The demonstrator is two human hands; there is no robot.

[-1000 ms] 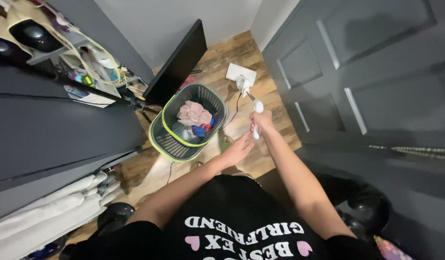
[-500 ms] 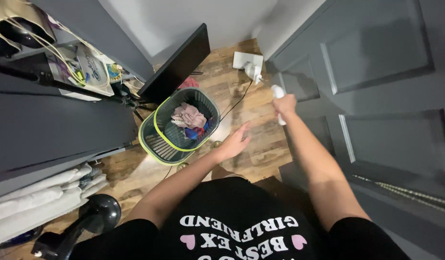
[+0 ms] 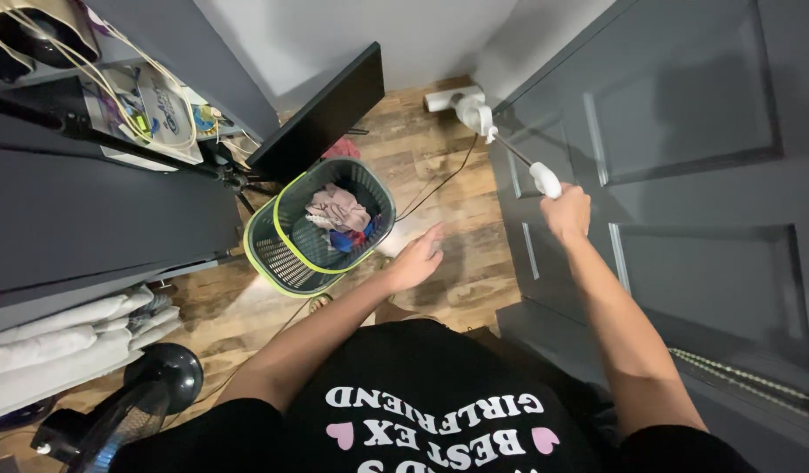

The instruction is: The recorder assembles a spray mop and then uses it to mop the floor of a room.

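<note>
Beside a dark panelled door [image 3: 685, 131], the right hand [image 3: 568, 213] is closed around the white handle of one floor mop [image 3: 483, 118], whose head rests on the wood floor [image 3: 448, 263] well beyond the knuckles. Left of it, the left hand [image 3: 415, 260] hovers open and holds nothing. Just beyond that palm stands one grey, green-rimmed laundry basket [image 3: 320, 226] of mixed clothes, a black flat panel [image 3: 321, 114] leaning behind it. One cord [image 3: 439, 184] trails between basket and mop. Near the left elbow stands one black fan [image 3: 151, 394].

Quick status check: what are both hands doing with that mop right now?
Right hand gripping white mop handle. Left hand open, empty, above floor. Laundry basket and black cord near mop head.
</note>
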